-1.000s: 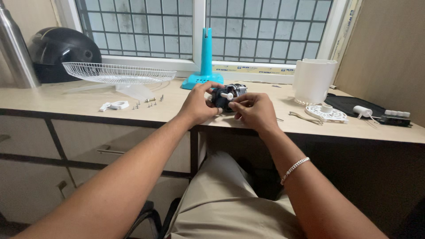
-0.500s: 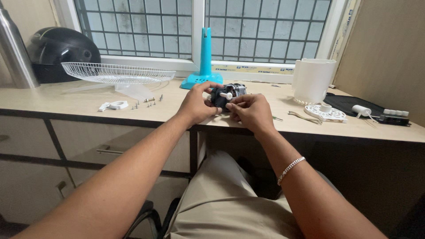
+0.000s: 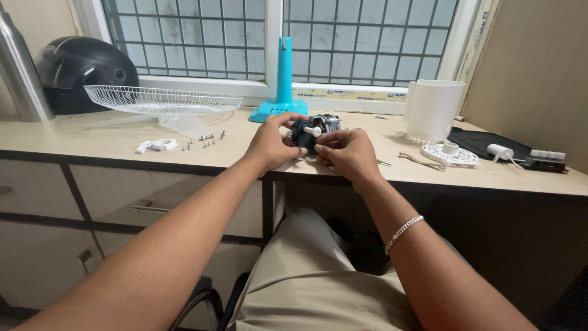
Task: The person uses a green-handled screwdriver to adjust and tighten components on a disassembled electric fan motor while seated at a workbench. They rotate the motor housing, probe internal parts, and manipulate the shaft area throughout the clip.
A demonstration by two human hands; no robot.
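Note:
A small dark fan motor (image 3: 313,127) with a white shaft knob rests near the front edge of the wooden desk (image 3: 92,144). My left hand (image 3: 269,144) grips its left side with thumb and fingers. My right hand (image 3: 348,154) pinches the motor's front right from below. Both hands are closed around it. The underside of the motor is hidden by my fingers.
A white wire fan guard (image 3: 160,100) and black helmet (image 3: 82,70) sit at the left. Loose screws (image 3: 205,142) and a white clip (image 3: 156,145) lie nearby. A turquoise stand (image 3: 282,83) is behind the motor; a white housing (image 3: 433,109), white disc (image 3: 450,154) and black mat (image 3: 490,144) are right.
Both hands stay on the motor with only slight finger shifts; the motor has turned a little so its white shaft knob faces me.

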